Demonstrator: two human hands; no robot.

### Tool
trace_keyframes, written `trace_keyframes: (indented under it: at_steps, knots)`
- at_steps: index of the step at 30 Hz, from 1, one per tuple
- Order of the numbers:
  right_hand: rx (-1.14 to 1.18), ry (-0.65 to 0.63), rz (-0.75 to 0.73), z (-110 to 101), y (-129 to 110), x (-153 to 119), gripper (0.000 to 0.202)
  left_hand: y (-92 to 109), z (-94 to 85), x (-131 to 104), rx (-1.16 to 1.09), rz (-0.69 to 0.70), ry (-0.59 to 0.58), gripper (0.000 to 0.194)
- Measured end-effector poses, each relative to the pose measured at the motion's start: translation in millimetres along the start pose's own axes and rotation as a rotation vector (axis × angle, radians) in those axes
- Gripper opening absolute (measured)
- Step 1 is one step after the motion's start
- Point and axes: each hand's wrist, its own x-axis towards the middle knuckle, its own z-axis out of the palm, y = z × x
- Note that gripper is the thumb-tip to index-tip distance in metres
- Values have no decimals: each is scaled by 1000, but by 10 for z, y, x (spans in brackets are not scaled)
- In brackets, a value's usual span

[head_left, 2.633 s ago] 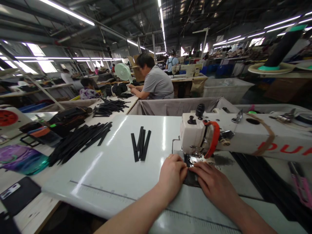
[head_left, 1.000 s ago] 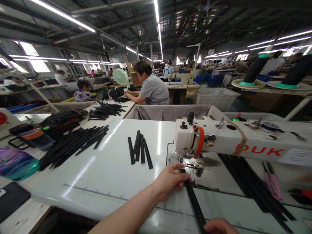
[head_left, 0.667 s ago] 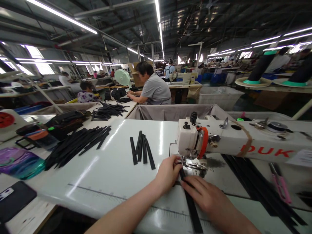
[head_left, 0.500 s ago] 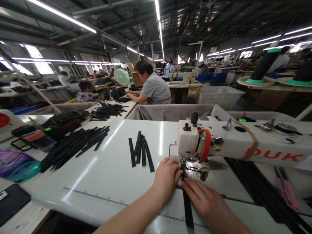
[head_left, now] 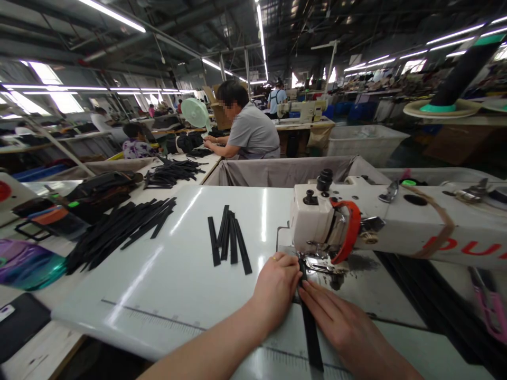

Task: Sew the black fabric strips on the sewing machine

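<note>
A black fabric strip (head_left: 311, 338) lies lengthwise on the table, its far end at the needle area of a white sewing machine (head_left: 315, 219). My left hand (head_left: 277, 287) is closed on the strip's left side close to the presser foot (head_left: 319, 265), fingers curled. From the right, my right hand (head_left: 336, 316) holds the strip's edge with its fingers pressed together; the thumb is hidden. The strip's near end hangs free of both hands toward me. To the left lie several loose black strips (head_left: 233, 240), side by side.
A large heap of black strips (head_left: 119, 232) lies at the left, near a dark phone (head_left: 21, 324). More strips (head_left: 428, 295) and pink-handled scissors (head_left: 491, 306) are under and beside the machine arm. A cloth-lined bin (head_left: 273, 171) stands behind the table. A co-worker (head_left: 255, 126) sits beyond.
The camera view has shifted slightly, so the machine sits farther right. Both hands remain on the strip at the presser foot, with little visible movement of their own.
</note>
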Motion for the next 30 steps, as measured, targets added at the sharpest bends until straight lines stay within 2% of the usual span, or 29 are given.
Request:
trace_keyframes:
  at_steps: [5, 13, 18, 25, 30]
  knots:
    - [10, 3, 24, 19, -17, -5, 49, 5, 11, -6, 47, 20, 2, 24]
    - [40, 7, 40, 40, -2, -24, 47, 35, 7, 26, 228, 59, -82, 25]
    - [42, 12, 78, 71, -17, -6, 45, 71, 9, 41, 284, 56, -128, 17]
    - [40, -6, 102, 71, -18, 18, 46, 30, 56, 75, 290, 75, -133, 21]
    - [59, -11, 118, 61, -10, 13, 45, 45, 34, 61, 201, 29, -63, 26]
